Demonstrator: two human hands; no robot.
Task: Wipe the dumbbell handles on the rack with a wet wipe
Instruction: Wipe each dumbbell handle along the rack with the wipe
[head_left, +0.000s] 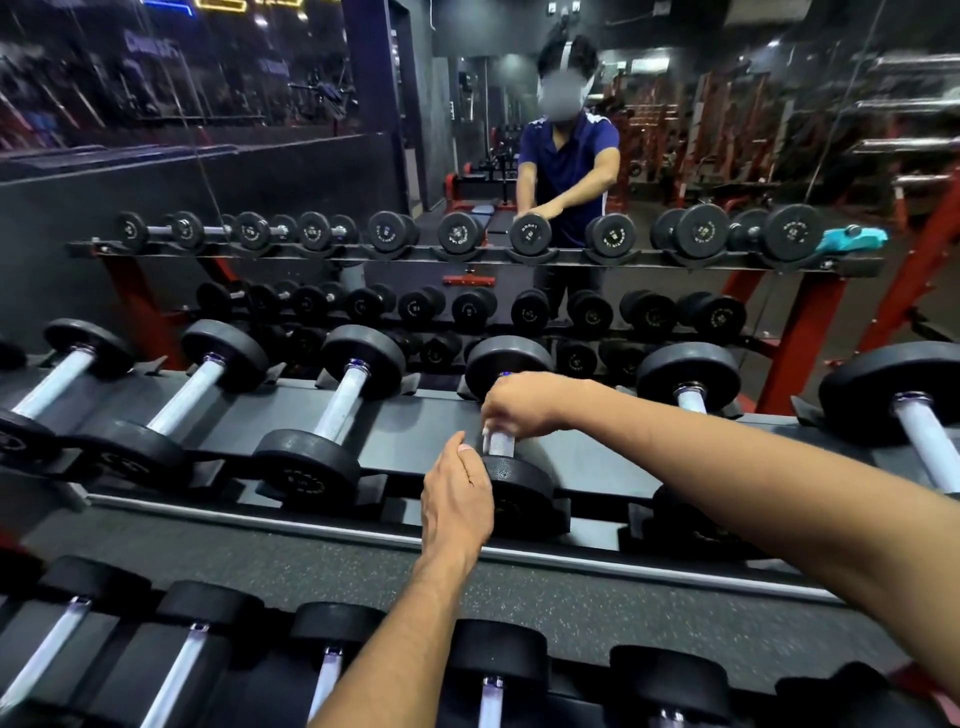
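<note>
So there's a big mirror (675, 130) right in front of me, running the whole wall, and it reflects the rack, the weights and me leaning over them in a dark blue polo (569, 156). Below that is the dumbbell rack (415, 421) itself, dark grey shelf with red uprights, and the top tier is full of black round-head dumbbells lying front to back with pale metal handles. Another row of dumbbells (493, 670) sits on the tier below, closest to me. The dumbbell I'm on (514, 483) is roughly in the middle of the top tier, between one on its left (332, 415) and one on its right (691, 384). My left hand (457, 499) rests against the side of its near head, fingers mostly straight and together, just bracing it, not really gripping. My right hand (519, 405) comes in across from the right and is curled down over the handle (497, 443), fingers wrapped round it near the far head. A bit of white pokes out under my fingers, which I take for the wet wipe (487, 434), but most of it is hidden, so can't say how it's folded. There's also a teal cloth-looking thing (852, 239) at the right end of the rack in the reflection.
</note>
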